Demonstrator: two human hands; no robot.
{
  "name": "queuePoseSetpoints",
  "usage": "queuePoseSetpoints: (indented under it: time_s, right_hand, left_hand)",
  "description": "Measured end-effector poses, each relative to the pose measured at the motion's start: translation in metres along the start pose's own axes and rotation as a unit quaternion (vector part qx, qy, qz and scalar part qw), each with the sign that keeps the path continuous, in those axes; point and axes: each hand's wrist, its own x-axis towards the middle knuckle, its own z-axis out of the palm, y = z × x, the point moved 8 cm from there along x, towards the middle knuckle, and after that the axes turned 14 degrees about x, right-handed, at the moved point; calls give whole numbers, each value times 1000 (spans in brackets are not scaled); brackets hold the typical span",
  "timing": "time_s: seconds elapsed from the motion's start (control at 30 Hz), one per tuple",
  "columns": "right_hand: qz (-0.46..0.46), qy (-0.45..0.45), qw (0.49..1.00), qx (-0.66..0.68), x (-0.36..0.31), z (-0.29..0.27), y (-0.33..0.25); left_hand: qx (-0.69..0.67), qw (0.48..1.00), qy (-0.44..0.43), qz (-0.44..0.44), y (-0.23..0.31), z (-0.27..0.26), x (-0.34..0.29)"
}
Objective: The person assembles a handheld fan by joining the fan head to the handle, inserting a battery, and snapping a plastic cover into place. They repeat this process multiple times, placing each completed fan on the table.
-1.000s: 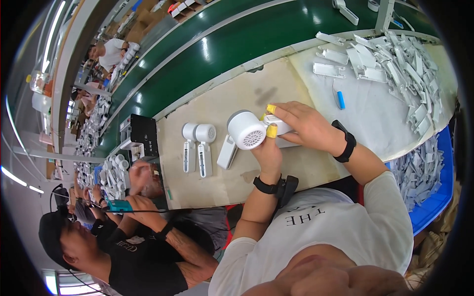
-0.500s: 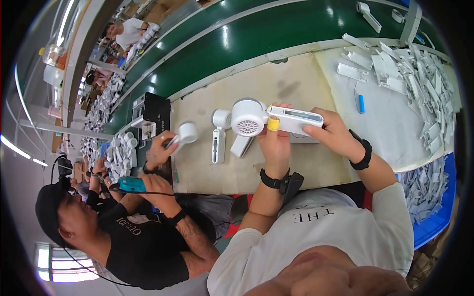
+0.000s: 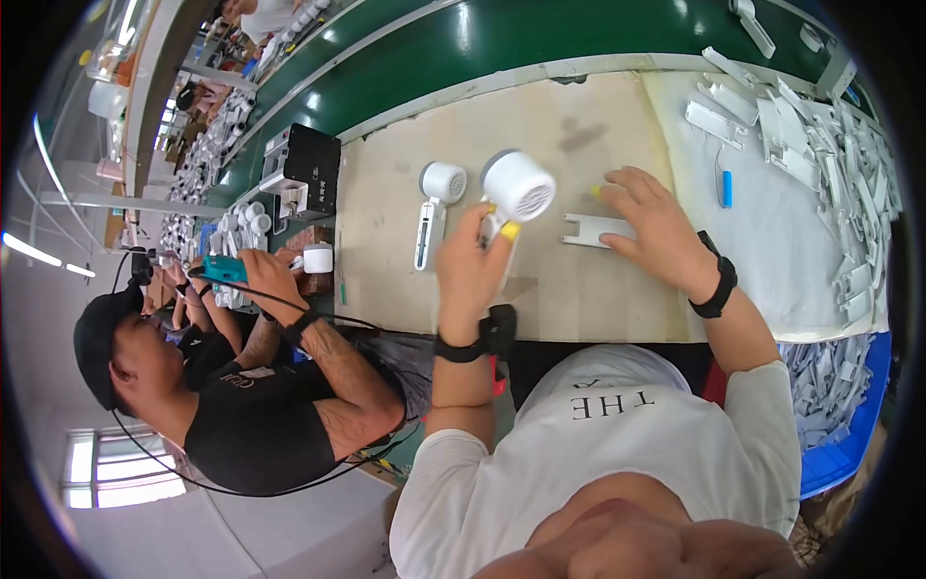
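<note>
My left hand (image 3: 470, 270) is closed round the handle of a white hair dryer (image 3: 521, 185), whose round grilled head is tilted up above the table. Yellow tape wraps a digit of that hand, and most of the dryer's handle is hidden behind the fingers. My right hand (image 3: 661, 230) is open with its fingers spread, its thumb over a flat white handle cover (image 3: 584, 232) on the table. Left of my left hand lies a second white hair dryer (image 3: 442, 181), its slotted handle pointing toward me.
A co-worker at left holds a teal power screwdriver (image 3: 224, 268) near another white dryer head (image 3: 317, 258). A black machine (image 3: 313, 172) stands beyond. At right are a heap of white covers (image 3: 830, 183), a small blue cylinder (image 3: 727, 189) and a blue bin (image 3: 858, 434). A green belt (image 3: 540, 34) runs behind.
My right hand has let go of the hair dryer and moved over the flat cover. My left hand has turned the dryer more upright. The co-worker's dryer has moved left, toward the screwdriver.
</note>
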Motion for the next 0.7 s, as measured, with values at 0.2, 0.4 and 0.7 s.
queuePoseSetpoints:
  time_s: [0.2, 0.4, 0.7]
  right_hand:
    - [8, -130, 991, -14, -11, 39, 17]
    - [9, -129, 992, 3, -11, 33, 12]
    - [6, -127, 992, -2, -9, 34, 12]
  left_hand:
    - [197, 955, 204, -86, -43, -86, 7]
    - [389, 899, 108, -172, -153, -90, 47]
    - [258, 955, 147, -11, -76, -55, 32]
